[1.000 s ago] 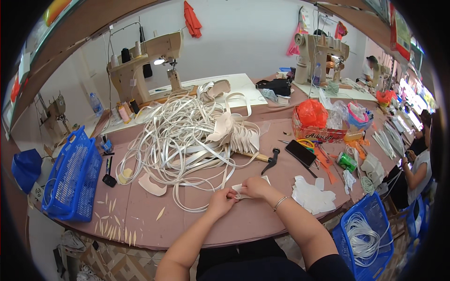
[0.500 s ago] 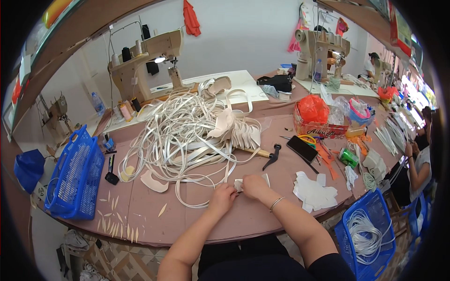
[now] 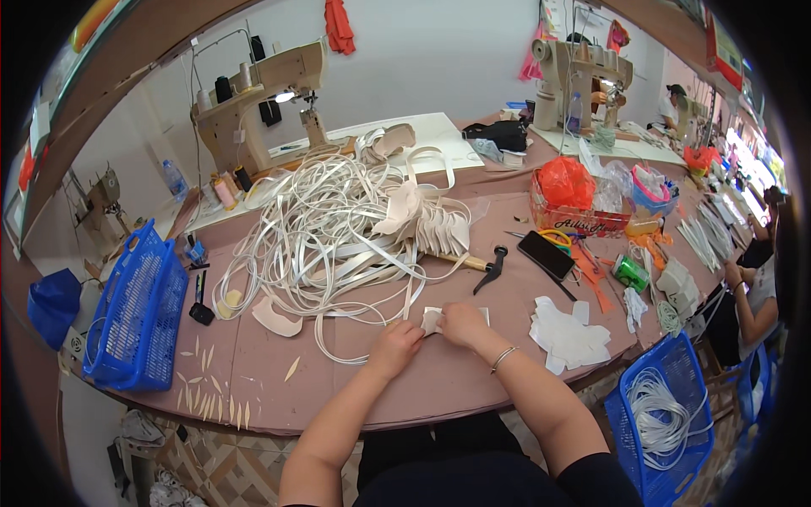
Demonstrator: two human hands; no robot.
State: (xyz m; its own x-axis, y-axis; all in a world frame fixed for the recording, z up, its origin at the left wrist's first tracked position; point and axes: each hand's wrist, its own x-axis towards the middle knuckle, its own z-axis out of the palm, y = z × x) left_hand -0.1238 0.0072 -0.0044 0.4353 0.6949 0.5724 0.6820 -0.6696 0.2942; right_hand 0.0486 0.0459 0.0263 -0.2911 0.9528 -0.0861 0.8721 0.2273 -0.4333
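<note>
Both hands work close together at the near middle of the table. My right hand (image 3: pixel 465 325) is closed, its fingertips on a small beige piece (image 3: pixel 432 320) that lies against a white, square-cornered pad or sheet (image 3: pixel 484 314). My left hand (image 3: pixel 398 345) has its fingers pressed together just left of that piece; what they pinch is hidden. A pale strap from the big tangle of cream and white straps (image 3: pixel 329 228) runs down to the left fingertips. A stack of curved beige pieces (image 3: pixel 443 232) leans at the tangle's right side.
A black-headed hammer (image 3: pixel 492 270) and a phone (image 3: pixel 545 255) lie beyond my right hand. White cut pieces (image 3: pixel 568 338) are to the right. Blue baskets stand at left (image 3: pixel 139 321) and lower right (image 3: pixel 629 422). Thin leaf-shaped scraps (image 3: pixel 211 406) lie near left. A co-worker sits far right.
My right hand has shifted slightly right and away from me, and the gap between the hands has widened. More of the beige piece shows between them.
</note>
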